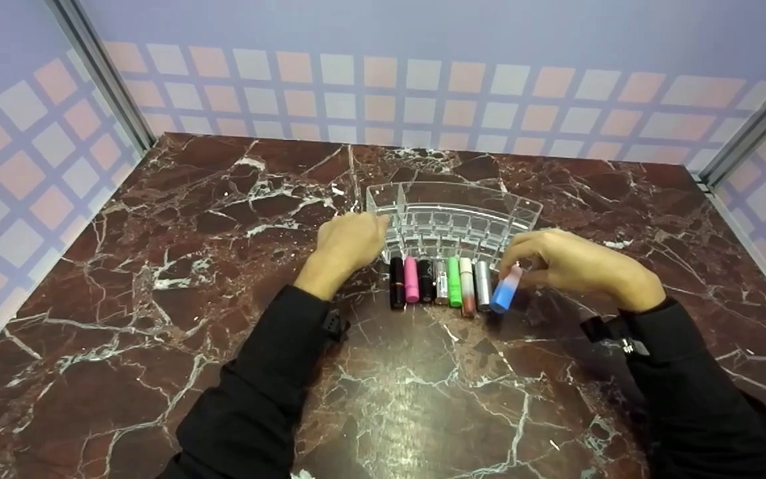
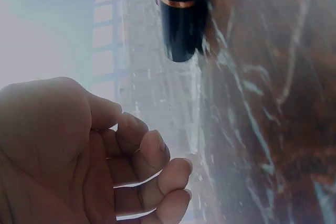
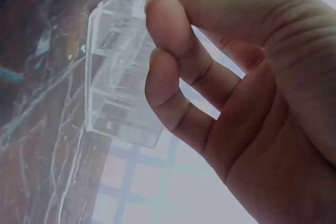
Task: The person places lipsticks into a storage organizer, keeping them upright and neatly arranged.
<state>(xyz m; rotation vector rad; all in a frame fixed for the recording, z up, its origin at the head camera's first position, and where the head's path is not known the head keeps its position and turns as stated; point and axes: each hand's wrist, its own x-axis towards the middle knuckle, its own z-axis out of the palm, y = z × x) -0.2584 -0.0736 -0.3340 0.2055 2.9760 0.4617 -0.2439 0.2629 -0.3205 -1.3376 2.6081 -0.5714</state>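
My right hand (image 1: 572,263) pinches a blue-and-pink lipstick tube (image 1: 505,293) between thumb and fingers, at the right end of a row of tubes. In the right wrist view only the tube's pink part shows at the top edge. My left hand (image 1: 351,241) is at the left end of a clear acrylic organizer (image 1: 459,194), its fingers loosely bent and fingertips overlapping that end in the left wrist view. Nearest to it is a black lipstick (image 2: 178,22) with a gold band.
Along the organizer's front lie a pink tube (image 1: 411,279), a black tube (image 1: 427,283), a clear-and-silver tube (image 1: 441,283), a green tube (image 1: 454,283), a cream-and-brown tube (image 1: 467,287) and a silver tube (image 1: 483,286). Checked panels (image 1: 423,73) enclose the dark marbled table (image 1: 157,372).
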